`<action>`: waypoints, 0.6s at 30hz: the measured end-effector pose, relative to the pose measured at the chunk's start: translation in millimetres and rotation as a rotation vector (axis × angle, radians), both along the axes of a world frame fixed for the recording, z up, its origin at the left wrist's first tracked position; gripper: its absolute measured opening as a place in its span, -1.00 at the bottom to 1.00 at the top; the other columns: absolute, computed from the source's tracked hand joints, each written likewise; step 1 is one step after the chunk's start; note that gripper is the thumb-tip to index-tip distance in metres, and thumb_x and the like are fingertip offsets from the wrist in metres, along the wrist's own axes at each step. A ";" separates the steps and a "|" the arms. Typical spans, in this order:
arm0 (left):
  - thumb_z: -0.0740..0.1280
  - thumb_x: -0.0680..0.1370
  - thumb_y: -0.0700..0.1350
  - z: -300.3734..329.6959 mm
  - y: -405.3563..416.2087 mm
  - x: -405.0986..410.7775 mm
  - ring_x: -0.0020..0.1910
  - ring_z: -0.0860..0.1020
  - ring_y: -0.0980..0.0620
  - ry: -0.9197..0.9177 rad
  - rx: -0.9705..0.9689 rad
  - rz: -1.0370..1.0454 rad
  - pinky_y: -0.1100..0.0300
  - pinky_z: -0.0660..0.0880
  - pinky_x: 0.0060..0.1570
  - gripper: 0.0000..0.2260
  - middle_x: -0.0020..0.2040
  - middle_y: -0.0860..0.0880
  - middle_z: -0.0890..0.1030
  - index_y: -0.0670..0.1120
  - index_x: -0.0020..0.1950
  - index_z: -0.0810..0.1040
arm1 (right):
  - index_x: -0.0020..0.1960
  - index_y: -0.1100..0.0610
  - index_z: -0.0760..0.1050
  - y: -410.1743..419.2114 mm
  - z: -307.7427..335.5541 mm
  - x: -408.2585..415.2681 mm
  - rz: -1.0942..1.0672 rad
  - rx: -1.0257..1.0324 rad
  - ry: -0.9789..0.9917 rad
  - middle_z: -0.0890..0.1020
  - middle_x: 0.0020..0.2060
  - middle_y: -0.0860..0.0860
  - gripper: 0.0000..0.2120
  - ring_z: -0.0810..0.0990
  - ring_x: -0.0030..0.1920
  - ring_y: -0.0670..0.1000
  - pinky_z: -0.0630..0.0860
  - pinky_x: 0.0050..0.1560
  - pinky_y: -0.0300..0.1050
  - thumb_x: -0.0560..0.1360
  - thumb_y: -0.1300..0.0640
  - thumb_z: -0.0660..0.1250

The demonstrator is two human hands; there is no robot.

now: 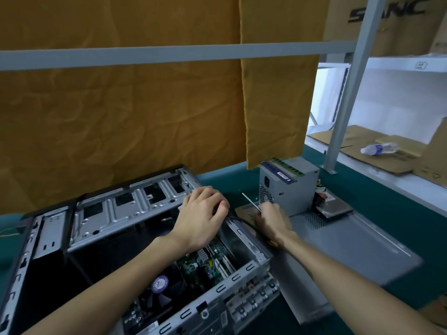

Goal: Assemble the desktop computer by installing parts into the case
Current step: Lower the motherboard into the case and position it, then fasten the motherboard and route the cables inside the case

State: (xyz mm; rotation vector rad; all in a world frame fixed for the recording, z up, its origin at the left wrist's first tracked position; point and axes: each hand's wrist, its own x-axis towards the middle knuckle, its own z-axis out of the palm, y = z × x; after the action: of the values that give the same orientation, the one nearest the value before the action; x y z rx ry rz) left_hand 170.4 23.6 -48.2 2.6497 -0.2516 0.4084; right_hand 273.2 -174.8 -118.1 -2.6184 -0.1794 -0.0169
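An open desktop case lies on its side on the green table, its motherboard and a black fan visible inside. My left hand rests curled on the case's far right corner, its fingers over a black cable. Just right of the case, my right hand grips a screwdriver whose thin metal shaft points up and to the left. A grey power supply stands behind that hand, with RAM sticks lying on top.
The grey case side panel lies flat at the right, with a hard drive on its far end. An orange cloth hangs behind. A shelf post, cardboard and a water bottle are at the right.
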 end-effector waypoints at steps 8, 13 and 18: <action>0.34 0.65 -0.03 40.9 -4.2 -9.6 0.02 0.61 0.15 -0.059 -0.541 -0.124 0.19 0.53 0.01 -0.76 0.04 0.13 0.66 0.05 0.31 0.62 | -0.08 0.11 0.69 7.0 105.2 -36.2 0.107 0.805 -0.006 0.59 -0.49 -0.03 -0.91 0.43 -0.59 -0.05 0.39 -0.56 -0.20 0.57 0.12 0.45; 0.42 0.60 -0.12 78.6 -8.0 -27.1 -0.01 0.65 0.10 -0.331 -0.664 -0.202 0.24 0.56 -0.02 -0.81 0.02 0.10 0.72 -0.02 0.21 0.70 | 0.02 0.20 0.61 27.4 161.5 -87.9 0.263 1.297 0.358 0.47 -0.43 -0.03 -0.85 0.32 -0.54 -0.09 0.36 -0.55 -0.18 0.57 0.11 0.46; 0.47 0.56 -0.13 96.3 17.4 -36.0 -0.17 0.55 -0.14 -0.358 -0.688 -0.211 0.05 0.48 -0.21 -0.89 -0.13 -0.09 0.66 -0.02 0.06 0.76 | 0.03 0.15 0.56 55.3 171.8 -110.6 0.244 1.439 0.512 0.42 -0.46 -0.07 -0.84 0.28 -0.55 -0.11 0.34 -0.56 -0.20 0.55 0.09 0.48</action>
State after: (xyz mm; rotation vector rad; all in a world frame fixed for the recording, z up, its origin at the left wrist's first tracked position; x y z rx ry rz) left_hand 134.4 41.0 48.1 1.8494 -0.4105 0.7435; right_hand 162.6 -119.5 53.6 -1.1012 -0.1921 0.4334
